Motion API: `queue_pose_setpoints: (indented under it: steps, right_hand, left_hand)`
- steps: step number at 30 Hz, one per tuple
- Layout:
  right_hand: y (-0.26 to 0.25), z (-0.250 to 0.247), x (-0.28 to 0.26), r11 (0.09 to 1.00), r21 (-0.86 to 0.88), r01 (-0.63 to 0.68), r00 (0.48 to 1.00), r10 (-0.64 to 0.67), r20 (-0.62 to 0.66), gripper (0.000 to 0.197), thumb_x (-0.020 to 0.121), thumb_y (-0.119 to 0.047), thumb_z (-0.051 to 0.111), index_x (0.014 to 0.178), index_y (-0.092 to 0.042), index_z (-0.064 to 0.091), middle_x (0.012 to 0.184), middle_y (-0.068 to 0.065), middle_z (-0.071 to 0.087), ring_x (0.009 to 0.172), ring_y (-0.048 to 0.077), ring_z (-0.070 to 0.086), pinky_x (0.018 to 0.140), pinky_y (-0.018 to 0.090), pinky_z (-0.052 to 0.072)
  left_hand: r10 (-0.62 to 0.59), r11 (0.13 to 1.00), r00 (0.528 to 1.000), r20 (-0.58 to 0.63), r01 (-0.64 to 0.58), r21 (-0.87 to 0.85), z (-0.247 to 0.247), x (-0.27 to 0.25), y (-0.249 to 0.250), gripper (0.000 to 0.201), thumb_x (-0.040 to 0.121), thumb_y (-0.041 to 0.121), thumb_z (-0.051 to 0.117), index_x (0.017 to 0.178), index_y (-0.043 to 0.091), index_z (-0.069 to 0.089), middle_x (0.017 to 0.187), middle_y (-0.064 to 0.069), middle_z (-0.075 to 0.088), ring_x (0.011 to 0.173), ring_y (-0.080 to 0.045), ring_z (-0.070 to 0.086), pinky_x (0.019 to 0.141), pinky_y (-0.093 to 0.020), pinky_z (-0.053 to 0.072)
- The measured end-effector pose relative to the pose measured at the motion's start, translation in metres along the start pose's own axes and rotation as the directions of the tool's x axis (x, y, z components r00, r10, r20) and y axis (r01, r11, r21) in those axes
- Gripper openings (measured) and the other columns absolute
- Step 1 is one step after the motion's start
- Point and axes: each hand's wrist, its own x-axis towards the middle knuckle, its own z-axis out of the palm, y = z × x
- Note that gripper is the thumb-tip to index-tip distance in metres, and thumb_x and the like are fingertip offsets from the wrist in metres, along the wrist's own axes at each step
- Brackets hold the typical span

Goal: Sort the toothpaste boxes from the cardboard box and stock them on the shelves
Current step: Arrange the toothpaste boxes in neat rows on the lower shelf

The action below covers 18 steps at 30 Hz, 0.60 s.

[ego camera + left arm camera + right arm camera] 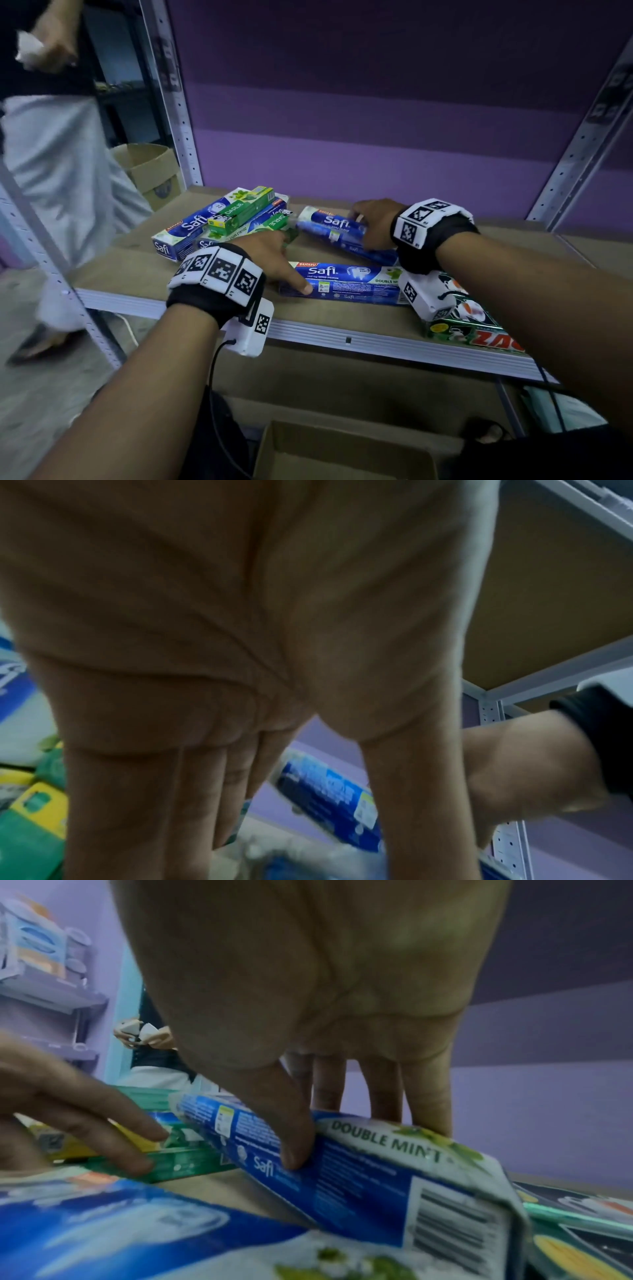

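Purple-backed shelf (pixel 376 322), our hands among toothpaste boxes.
Our right hand (pixel 375 222) grips a Safi box (pixel 359 1172) lying crosswise; our left hand (pixel 270 253), fingers straight, presses another box (pixel 346 282), its right end hidden.

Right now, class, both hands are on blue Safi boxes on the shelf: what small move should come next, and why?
Probably lift the Safi box that the right hand grips and lay it on the Safi stack at the left, since brands lie mixed. The left hand only rests its thumb on the nearer Safi box.
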Motion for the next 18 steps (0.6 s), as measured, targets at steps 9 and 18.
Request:
queue_pose_setpoints:
  steps: [9, 18]
  right_hand:
    - [-0.011, 0.011, 0.0, 0.993, -0.087, 0.083, 0.984, -0.068, 0.162, 0.041, 0.088, -0.015, 0.059, 0.127, -0.026, 0.058, 0.131, 0.001, 0.058, 0.11, 0.023, 0.058, 0.08, 0.029, 0.045]
    - [-0.01, -0.002, -0.02, 0.987, -0.098, 0.129, 0.95, -0.095, 0.296, 0.054, 0.093, -0.013, 0.049, 0.145, -0.028, 0.045, 0.143, 0.0, 0.05, 0.125, 0.022, 0.05, 0.106, 0.037, 0.042]
  left_hand:
    - [0.019, 0.998, 1.0, -0.022, -0.02, -0.052, 0.002, -0.001, 0.002, 0.118, 0.059, 0.051, 0.089, 0.152, 0.019, 0.025, 0.147, 0.001, 0.046, 0.131, -0.021, 0.047, 0.11, -0.04, 0.04]
    - [0.08, 0.995, 0.996, -0.047, -0.082, -0.052, 0.005, -0.006, 0.004, 0.094, 0.064, 0.047, 0.087, 0.146, 0.036, 0.042, 0.141, 0.004, 0.052, 0.125, -0.017, 0.052, 0.108, -0.037, 0.042]
